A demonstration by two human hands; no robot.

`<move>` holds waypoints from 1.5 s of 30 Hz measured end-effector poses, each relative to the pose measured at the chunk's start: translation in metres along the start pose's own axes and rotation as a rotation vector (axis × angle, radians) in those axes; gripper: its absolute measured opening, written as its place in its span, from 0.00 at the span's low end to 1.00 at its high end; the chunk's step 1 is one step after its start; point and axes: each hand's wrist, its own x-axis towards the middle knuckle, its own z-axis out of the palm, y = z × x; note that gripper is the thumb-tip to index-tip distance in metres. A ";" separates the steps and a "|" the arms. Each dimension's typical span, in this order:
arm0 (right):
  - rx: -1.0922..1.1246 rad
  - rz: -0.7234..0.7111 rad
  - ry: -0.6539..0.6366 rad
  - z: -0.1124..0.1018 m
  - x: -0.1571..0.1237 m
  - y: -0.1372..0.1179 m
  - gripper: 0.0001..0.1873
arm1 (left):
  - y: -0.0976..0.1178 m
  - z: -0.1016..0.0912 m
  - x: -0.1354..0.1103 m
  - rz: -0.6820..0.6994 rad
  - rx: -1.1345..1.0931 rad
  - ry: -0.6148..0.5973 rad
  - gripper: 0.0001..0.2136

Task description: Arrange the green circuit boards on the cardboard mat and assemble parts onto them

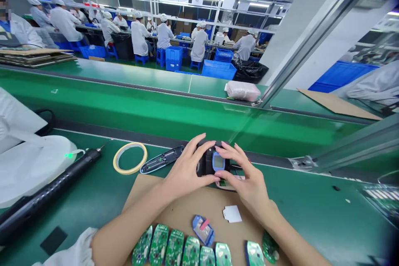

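My left hand (187, 166) curls its thumb and fingers round a black fixture (203, 163) near the back edge of the bench. Pressed against the fixture is a small blue-rimmed housing with a grey display (219, 161). My right hand (246, 174) grips that housing from the right, thumb below and fingertips above. Part of a green board shows under the right thumb. Closer to me, a loose blue housing with a pink tab (203, 229) and a white card (232, 214) lie on the cardboard sheet (174, 205). Fingers hide much of the fixture.
Several green circuit boards (174, 247) line the near side. To the left lie a tape roll (130, 158), an elongated dark casing (162, 159), a black electric screwdriver (56, 191) and a white lamp base (37, 166). A clear panel and metal post (311, 41) stand beyond. People in white work behind.
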 end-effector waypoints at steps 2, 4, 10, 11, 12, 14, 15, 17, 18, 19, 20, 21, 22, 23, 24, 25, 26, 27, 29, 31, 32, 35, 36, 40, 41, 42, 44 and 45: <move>0.013 0.013 0.008 0.000 0.000 0.000 0.13 | 0.001 0.000 0.000 -0.011 -0.012 0.004 0.34; -0.011 0.020 0.008 0.000 0.001 0.000 0.14 | 0.001 0.001 0.001 -0.018 -0.028 0.011 0.33; -0.081 0.040 -0.032 0.001 0.002 0.002 0.21 | -0.003 0.003 0.002 0.022 -0.037 0.034 0.29; -0.083 0.056 -0.041 0.001 0.002 0.003 0.22 | -0.005 0.004 0.002 0.028 -0.048 0.040 0.28; -0.083 0.074 -0.048 0.001 0.002 0.003 0.23 | -0.005 0.004 0.002 0.030 -0.061 0.044 0.28; -0.083 0.103 -0.055 0.002 0.002 0.002 0.25 | -0.006 0.005 0.003 0.026 -0.086 0.050 0.29; -0.087 0.114 -0.057 0.002 0.002 0.002 0.26 | -0.007 0.005 0.003 0.024 -0.094 0.051 0.29; -0.097 0.119 -0.057 0.002 0.003 0.001 0.27 | -0.006 0.006 0.004 0.031 -0.099 0.053 0.29; -0.100 0.115 -0.054 0.001 0.003 0.001 0.28 | -0.006 0.006 0.004 0.036 -0.097 0.054 0.29; -0.104 0.110 -0.052 0.001 0.003 0.000 0.29 | -0.006 0.006 0.004 0.039 -0.094 0.054 0.29; -0.107 0.106 -0.050 0.001 0.003 0.000 0.30 | -0.006 0.006 0.004 0.041 -0.091 0.054 0.29; -0.109 0.100 -0.047 0.001 0.004 0.000 0.30 | -0.006 0.006 0.005 0.042 -0.088 0.053 0.29; -0.110 0.095 -0.045 0.001 0.004 0.000 0.31 | -0.007 0.006 0.005 0.041 -0.084 0.052 0.29; -0.110 0.091 -0.043 0.002 0.004 0.001 0.32 | -0.007 0.006 0.005 0.040 -0.080 0.051 0.29; -0.109 0.087 -0.041 0.002 0.004 0.001 0.32 | -0.007 0.006 0.005 0.040 -0.076 0.052 0.30; -0.107 0.080 -0.039 0.002 0.004 0.001 0.32 | -0.008 0.006 0.004 0.040 -0.072 0.054 0.30; -0.104 0.074 -0.037 0.002 0.004 0.001 0.32 | -0.008 0.006 0.004 0.040 -0.068 0.055 0.30; -0.102 0.067 -0.035 0.002 0.004 0.001 0.31 | -0.007 0.006 0.004 0.041 -0.064 0.057 0.30; -0.101 0.053 -0.039 0.001 0.004 0.001 0.31 | -0.007 0.006 0.004 0.045 -0.059 0.062 0.30; -0.103 0.052 -0.045 0.001 0.005 0.001 0.31 | -0.006 0.006 0.004 0.050 -0.055 0.064 0.29; -0.104 0.053 -0.048 0.000 0.005 0.001 0.32 | -0.006 0.006 0.004 0.052 -0.054 0.064 0.29; -0.115 0.056 -0.055 0.000 0.005 0.002 0.35 | -0.007 0.006 0.004 0.046 -0.048 0.057 0.29; -0.122 0.055 -0.059 0.000 0.006 0.002 0.36 | -0.008 0.007 0.004 0.042 -0.045 0.056 0.29; -0.198 -0.005 -0.089 -0.002 0.008 -0.002 0.37 | -0.011 0.008 0.004 0.065 -0.033 0.054 0.30; -0.230 -0.049 -0.100 -0.003 0.009 -0.004 0.35 | -0.010 0.006 0.004 0.072 -0.027 0.046 0.29; -0.258 -0.106 -0.112 -0.004 0.010 -0.006 0.32 | -0.009 0.004 0.004 0.071 -0.015 0.030 0.29; -0.260 -0.196 -0.128 -0.011 0.012 -0.007 0.26 | -0.004 -0.005 0.002 0.034 0.022 -0.021 0.32; -0.234 -0.186 -0.103 -0.015 0.013 -0.005 0.23 | 0.000 -0.012 -0.001 -0.007 0.039 -0.049 0.35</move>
